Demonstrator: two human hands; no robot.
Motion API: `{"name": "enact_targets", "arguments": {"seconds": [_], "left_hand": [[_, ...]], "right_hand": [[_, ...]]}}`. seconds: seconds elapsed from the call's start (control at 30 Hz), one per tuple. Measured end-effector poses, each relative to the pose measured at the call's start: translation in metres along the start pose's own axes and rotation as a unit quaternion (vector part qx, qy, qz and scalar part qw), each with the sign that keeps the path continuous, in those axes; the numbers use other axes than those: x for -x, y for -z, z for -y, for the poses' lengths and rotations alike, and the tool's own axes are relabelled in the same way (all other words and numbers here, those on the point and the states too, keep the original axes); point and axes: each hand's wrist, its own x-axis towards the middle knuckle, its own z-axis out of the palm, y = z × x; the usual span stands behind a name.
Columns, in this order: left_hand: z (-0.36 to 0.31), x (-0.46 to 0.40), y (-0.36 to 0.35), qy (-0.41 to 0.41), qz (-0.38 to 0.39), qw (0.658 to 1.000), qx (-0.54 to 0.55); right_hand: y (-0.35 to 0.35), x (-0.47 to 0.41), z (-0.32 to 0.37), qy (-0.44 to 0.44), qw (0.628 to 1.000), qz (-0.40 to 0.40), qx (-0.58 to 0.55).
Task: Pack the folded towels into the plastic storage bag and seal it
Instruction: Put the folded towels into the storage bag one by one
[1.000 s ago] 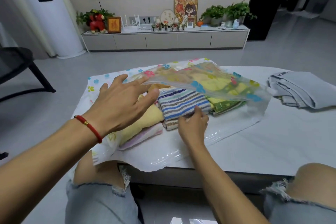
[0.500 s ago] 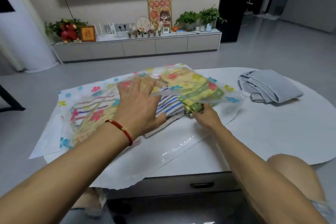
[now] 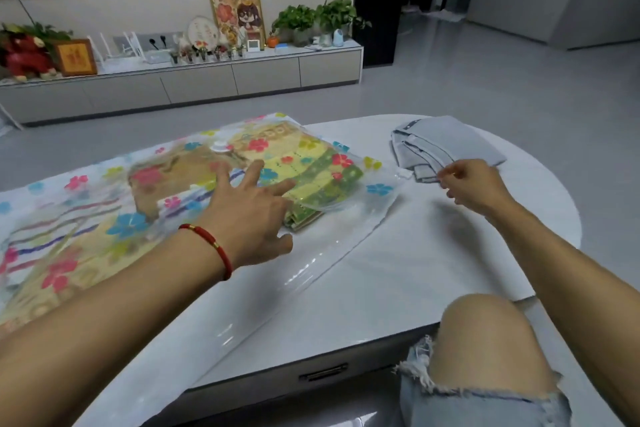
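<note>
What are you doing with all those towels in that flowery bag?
A person is packing folded towels into a clear flowered storage bag on the white table. The left hand lies spread on top of the bag, over the towels. The right hand is off to the side by the folded grey cloth, fingers curled, and whether it holds anything is unclear. The bag's near edge looks unsealed.
</note>
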Motion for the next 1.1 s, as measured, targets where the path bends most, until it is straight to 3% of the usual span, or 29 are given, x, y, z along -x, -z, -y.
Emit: {"name": "enact_targets", "arguments": {"seconds": [0.1,0.23,0.37,0.57,0.73,0.87,1.1], "left_hand": [[0.013,-0.008,0.014,-0.005,-0.029,0.995,0.097],[0.033,-0.022,0.024,-0.009,-0.1,0.975,0.197],[0.048,-0.04,0.019,-0.004,-0.143,0.966,0.215],[0.048,-0.047,0.007,-0.002,-0.124,0.97,0.207],[0.045,-0.04,0.017,0.008,-0.1,0.974,0.204],[0.046,-0.032,0.032,0.013,-0.081,0.967,0.243],[0.057,-0.019,0.066,0.017,-0.093,0.961,0.26]], "right_hand": [[0.005,-0.055,-0.012,0.005,0.997,-0.063,0.039],[0.003,-0.127,-0.027,-0.003,0.994,-0.054,0.098],[-0.001,-0.168,-0.042,-0.102,0.984,0.004,0.146],[0.02,-0.182,-0.041,-0.098,0.982,0.015,0.161],[0.043,-0.169,-0.034,-0.09,0.99,0.076,0.078],[0.075,-0.122,-0.032,-0.141,0.961,0.2,-0.129],[0.123,0.001,-0.012,-0.067,0.954,0.231,-0.178]]}}
